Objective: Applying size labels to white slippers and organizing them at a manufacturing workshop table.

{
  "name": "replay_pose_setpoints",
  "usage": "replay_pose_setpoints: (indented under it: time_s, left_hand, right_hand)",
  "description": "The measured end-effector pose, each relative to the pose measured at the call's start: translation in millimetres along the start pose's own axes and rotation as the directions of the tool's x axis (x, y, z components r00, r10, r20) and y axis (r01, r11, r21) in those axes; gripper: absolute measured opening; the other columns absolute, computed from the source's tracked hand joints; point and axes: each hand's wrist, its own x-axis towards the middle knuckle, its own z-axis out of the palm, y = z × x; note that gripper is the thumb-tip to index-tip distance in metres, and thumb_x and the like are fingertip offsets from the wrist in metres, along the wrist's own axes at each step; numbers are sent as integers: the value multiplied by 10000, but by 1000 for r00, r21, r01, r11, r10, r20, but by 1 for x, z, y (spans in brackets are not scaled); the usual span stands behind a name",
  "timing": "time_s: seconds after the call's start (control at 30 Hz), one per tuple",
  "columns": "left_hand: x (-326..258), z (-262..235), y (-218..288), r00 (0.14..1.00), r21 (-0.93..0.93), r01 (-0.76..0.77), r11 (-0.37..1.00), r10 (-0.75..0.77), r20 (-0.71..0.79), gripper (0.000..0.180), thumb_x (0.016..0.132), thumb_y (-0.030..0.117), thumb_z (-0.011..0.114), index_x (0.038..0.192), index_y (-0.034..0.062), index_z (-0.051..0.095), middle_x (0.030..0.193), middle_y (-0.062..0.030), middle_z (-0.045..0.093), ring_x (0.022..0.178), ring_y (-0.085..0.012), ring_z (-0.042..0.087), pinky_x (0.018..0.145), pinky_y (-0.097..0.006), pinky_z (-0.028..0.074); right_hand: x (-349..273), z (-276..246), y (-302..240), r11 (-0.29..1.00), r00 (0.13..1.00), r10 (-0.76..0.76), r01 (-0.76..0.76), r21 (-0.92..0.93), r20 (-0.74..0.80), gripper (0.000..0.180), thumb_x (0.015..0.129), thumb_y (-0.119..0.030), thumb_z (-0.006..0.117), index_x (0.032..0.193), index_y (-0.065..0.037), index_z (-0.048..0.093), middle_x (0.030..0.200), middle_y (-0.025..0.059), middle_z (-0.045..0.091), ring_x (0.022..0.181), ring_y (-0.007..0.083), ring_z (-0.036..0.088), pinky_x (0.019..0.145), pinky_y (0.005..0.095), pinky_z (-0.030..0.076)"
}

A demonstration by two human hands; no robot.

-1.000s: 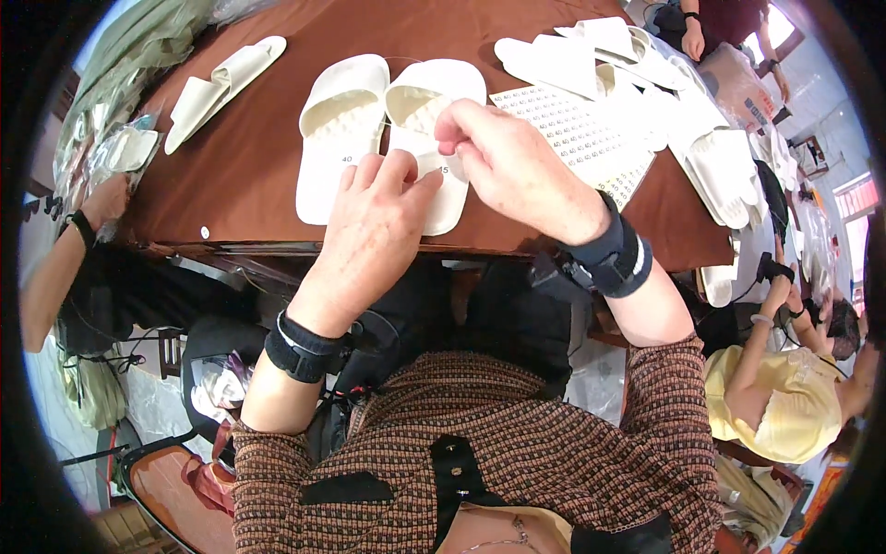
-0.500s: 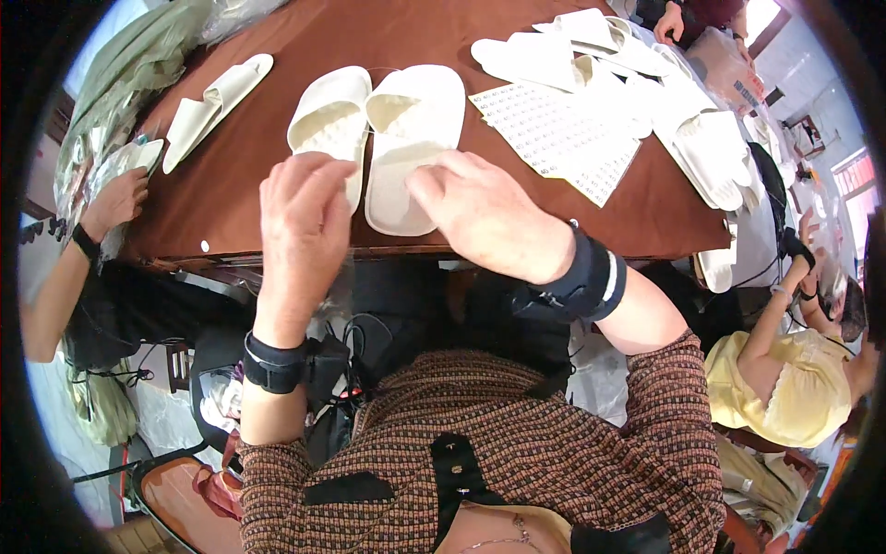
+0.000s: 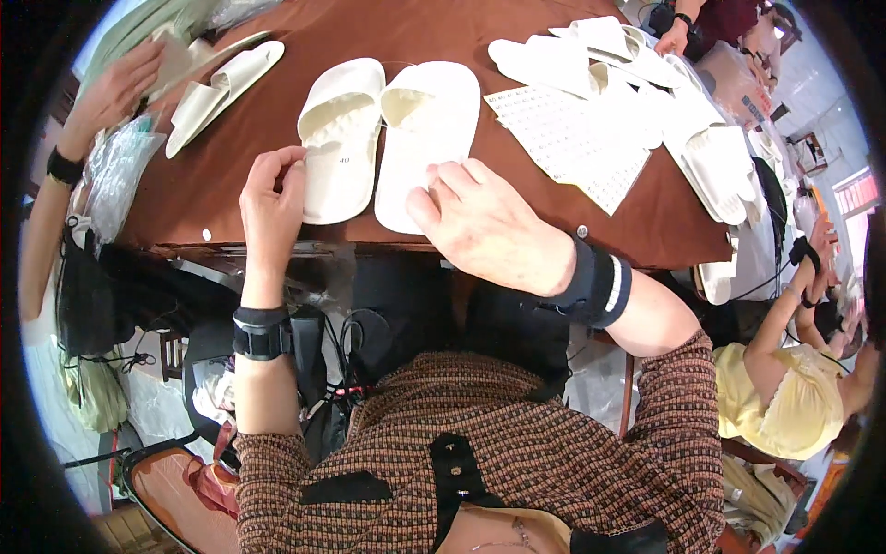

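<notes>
A pair of cream slippers lies side by side on the brown-covered table in front of me, toes away. The left slipper [image 3: 343, 180] carries a small dark printed mark on its insole. At its outer edge is my left hand [image 3: 272, 194], fingers bent and closed, the tips touching the rim. Over the footbed of the right slipper [image 3: 438, 120] is my right hand [image 3: 489, 217], fingers curled in a pinch; whatever is between the tips is hidden. A thin loop shows between the two toes.
Right of the pair lie white sticker sheets [image 3: 572, 152] and a heap of white slippers [image 3: 683, 102]. Another slipper [image 3: 226, 97] lies at left, near a co-worker's hand [image 3: 120, 88] and clear plastic bags [image 3: 125, 175]. The table's front edge [image 3: 517, 251] runs before me.
My left hand has moved left off the left slipper's insole to its outer edge, uncovering the printed mark. My right hand stays over the right slipper. The co-worker's hand at left has moved farther away.
</notes>
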Motion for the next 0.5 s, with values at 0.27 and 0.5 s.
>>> replay_pose_setpoints:
  time_s: [0.27, 0.5]
  left_hand:
    - [2, -8, -1, 996, -44, 82, 996, -80, 49, 173, 918, 41, 618, 1055, -13, 710, 926, -100, 725, 842, -142, 667, 769, -287, 525]
    - [4, -8, 0, 991, -58, 124, 991, -121, 51, 173, 921, 36, 596, 1038, -13, 715, 923, -104, 728, 840, -144, 675, 770, -287, 526]
  right_hand:
    - [13, -24, 31, 959, 990, 103, -124, 255, 93, 270, 798, 9, 572, 1064, 7, 531, 869, 170, 626, 906, 353, 603, 792, 430, 511]
    - [9, -28, 22, 978, 995, 46, -62, 199, 88, 266, 821, -38, 577, 1076, 38, 566, 777, 154, 643, 910, 349, 606, 795, 441, 495]
